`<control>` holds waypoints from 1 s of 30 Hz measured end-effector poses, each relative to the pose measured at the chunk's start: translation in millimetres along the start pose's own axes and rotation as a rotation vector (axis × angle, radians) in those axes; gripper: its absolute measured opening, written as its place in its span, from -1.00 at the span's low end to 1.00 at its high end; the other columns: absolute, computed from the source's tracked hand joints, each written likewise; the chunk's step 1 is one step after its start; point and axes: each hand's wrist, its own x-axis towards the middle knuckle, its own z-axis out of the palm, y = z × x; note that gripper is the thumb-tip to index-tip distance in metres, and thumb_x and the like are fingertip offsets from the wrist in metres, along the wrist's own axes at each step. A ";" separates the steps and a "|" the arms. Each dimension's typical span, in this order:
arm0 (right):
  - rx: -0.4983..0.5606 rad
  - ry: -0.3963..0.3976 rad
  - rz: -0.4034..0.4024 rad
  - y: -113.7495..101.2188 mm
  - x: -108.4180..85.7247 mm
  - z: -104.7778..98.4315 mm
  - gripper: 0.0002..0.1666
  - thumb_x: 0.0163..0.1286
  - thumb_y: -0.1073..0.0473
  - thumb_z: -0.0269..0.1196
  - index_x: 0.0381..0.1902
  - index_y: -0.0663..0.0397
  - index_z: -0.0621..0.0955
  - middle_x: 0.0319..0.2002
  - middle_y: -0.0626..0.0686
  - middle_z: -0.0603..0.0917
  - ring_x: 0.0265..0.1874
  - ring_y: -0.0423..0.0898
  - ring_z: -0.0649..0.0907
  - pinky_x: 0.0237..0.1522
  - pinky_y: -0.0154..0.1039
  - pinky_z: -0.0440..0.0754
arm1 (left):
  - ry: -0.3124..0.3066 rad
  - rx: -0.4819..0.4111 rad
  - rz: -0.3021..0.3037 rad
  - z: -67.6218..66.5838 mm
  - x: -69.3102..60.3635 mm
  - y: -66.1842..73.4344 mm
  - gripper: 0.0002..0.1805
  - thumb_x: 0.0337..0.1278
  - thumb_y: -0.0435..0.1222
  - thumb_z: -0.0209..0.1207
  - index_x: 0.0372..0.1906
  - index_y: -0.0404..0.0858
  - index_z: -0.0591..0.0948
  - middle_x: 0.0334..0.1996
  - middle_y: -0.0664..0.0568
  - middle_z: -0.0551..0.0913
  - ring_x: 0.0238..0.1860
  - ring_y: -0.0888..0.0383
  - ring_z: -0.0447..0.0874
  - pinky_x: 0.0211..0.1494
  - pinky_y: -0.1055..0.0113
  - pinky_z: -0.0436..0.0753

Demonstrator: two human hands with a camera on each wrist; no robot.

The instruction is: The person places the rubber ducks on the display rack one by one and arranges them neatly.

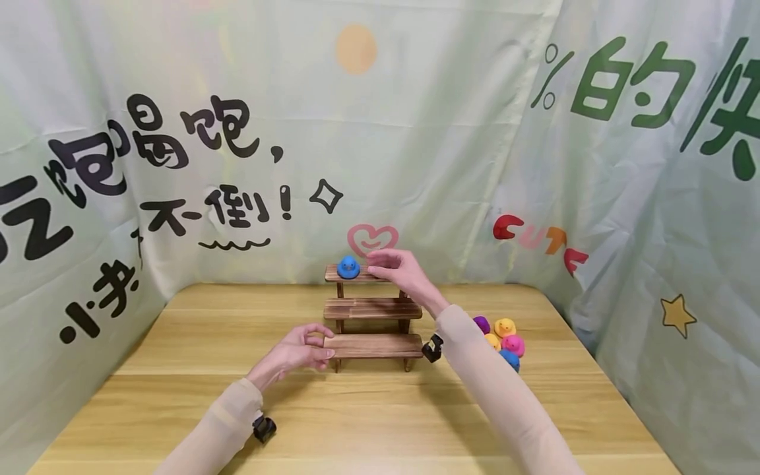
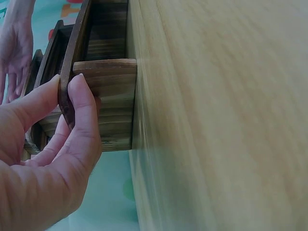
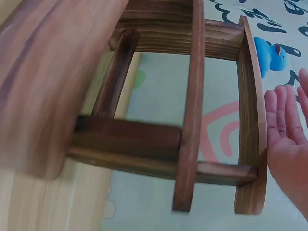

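Observation:
A three-tier wooden stand stands on the table. On the left part of its top shelf sits a blue duck, also visible in the right wrist view. My left hand pinches the left end of the lowest shelf; the left wrist view shows thumb and forefinger of that hand on either side of the board. My right hand is at the top shelf, right of the duck, apart from it. In the right wrist view the fingers of this hand are extended, holding nothing.
Several small ducks lie in a group on the table's right side, among them a purple one, a yellow one, a pink one and a blue one. A printed curtain hangs behind the wooden table.

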 end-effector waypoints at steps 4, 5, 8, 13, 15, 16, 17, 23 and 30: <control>-0.013 0.036 -0.019 4.8 -10.5 -6.8 -0.61 0.30 0.22 0.35 0.08 0.17 0.64 0.00 0.19 0.71 -0.13 -0.13 0.71 0.03 -0.16 0.70 | -0.001 -0.009 -0.002 -0.2 0.5 -1.2 -0.45 0.05 -0.48 0.31 0.16 -0.42 0.40 -0.28 -0.12 0.65 -0.40 0.07 0.68 -0.18 0.17 0.79; -0.020 0.046 -0.025 5.8 -13.8 -8.8 -0.61 0.30 0.21 0.35 0.07 0.18 0.64 0.01 0.21 0.71 -0.13 -0.14 0.71 0.01 -0.18 0.71 | -0.001 -0.012 -0.002 -0.3 0.5 -1.4 -0.45 0.05 -0.49 0.32 0.16 -0.42 0.40 -0.28 -0.12 0.65 -0.40 0.07 0.68 -0.18 0.17 0.79; -0.031 0.069 -0.036 7.3 -24.3 -15.0 -0.62 0.30 0.21 0.35 0.05 0.21 0.65 0.00 0.24 0.70 -0.15 -0.17 0.71 -0.06 -0.27 0.71 | -0.001 -0.013 -0.005 -0.5 1.3 -2.0 -0.46 0.04 -0.48 0.32 0.16 -0.41 0.41 -0.27 -0.13 0.65 -0.39 0.06 0.68 -0.17 0.16 0.79; -0.034 0.056 -0.038 10.5 -39.5 -26.5 -0.60 0.30 0.21 0.35 0.05 0.29 0.63 0.00 0.29 0.69 -0.19 -0.21 0.71 -0.06 -0.26 0.73 | 0.003 -0.010 -0.005 -0.6 1.7 -1.4 -0.45 0.04 -0.48 0.32 0.16 -0.40 0.40 -0.27 -0.13 0.65 -0.38 0.04 0.69 -0.16 0.15 0.79; -0.046 0.041 -0.031 13.6 -45.1 -32.1 -0.59 0.31 0.21 0.35 0.06 0.31 0.63 0.00 0.28 0.69 -0.18 -0.19 0.71 -0.06 -0.22 0.73 | 0.002 -0.009 -0.003 -0.5 1.4 -0.8 -0.45 0.04 -0.48 0.32 0.16 -0.41 0.40 -0.27 -0.13 0.65 -0.37 0.04 0.69 -0.16 0.15 0.79; -0.051 0.032 -0.025 15.1 -48.1 -35.2 -0.59 0.31 0.20 0.34 0.06 0.31 0.63 0.00 0.28 0.70 -0.17 -0.18 0.72 -0.05 -0.21 0.74 | 0.000 -0.008 -0.001 -0.4 1.3 -0.6 -0.45 0.04 -0.48 0.32 0.16 -0.41 0.40 -0.28 -0.13 0.65 -0.37 0.04 0.69 -0.16 0.15 0.79; -0.059 0.029 -0.014 16.7 -51.1 -38.1 -0.60 0.31 0.20 0.34 0.05 0.30 0.63 0.00 0.27 0.70 -0.16 -0.18 0.72 -0.05 -0.21 0.74 | -0.001 -0.006 0.001 -0.3 1.4 -0.6 -0.45 0.05 -0.48 0.32 0.16 -0.42 0.40 -0.28 -0.13 0.65 -0.37 0.04 0.69 -0.16 0.15 0.79; -0.058 -0.004 0.014 25.9 -65.7 -55.3 -0.59 0.32 0.25 0.33 0.07 0.34 0.60 0.03 0.40 0.64 -0.15 -0.16 0.72 -0.04 -0.23 0.72 | -0.001 -0.007 -0.009 0.7 1.1 0.3 -0.47 0.06 -0.48 0.31 0.16 -0.42 0.40 -0.36 -0.08 0.63 -0.39 0.05 0.69 -0.16 0.12 0.79; -0.088 -0.048 -0.005 31.4 -78.0 -73.7 -0.58 0.31 0.23 0.33 0.09 0.31 0.60 0.05 0.39 0.63 -0.12 -0.17 0.71 -0.01 -0.11 0.73 | 0.013 -0.015 -0.021 1.5 1.4 1.5 -0.48 0.06 -0.50 0.31 0.15 -0.42 0.41 -0.41 -0.04 0.58 -0.43 0.07 0.69 -0.20 0.15 0.80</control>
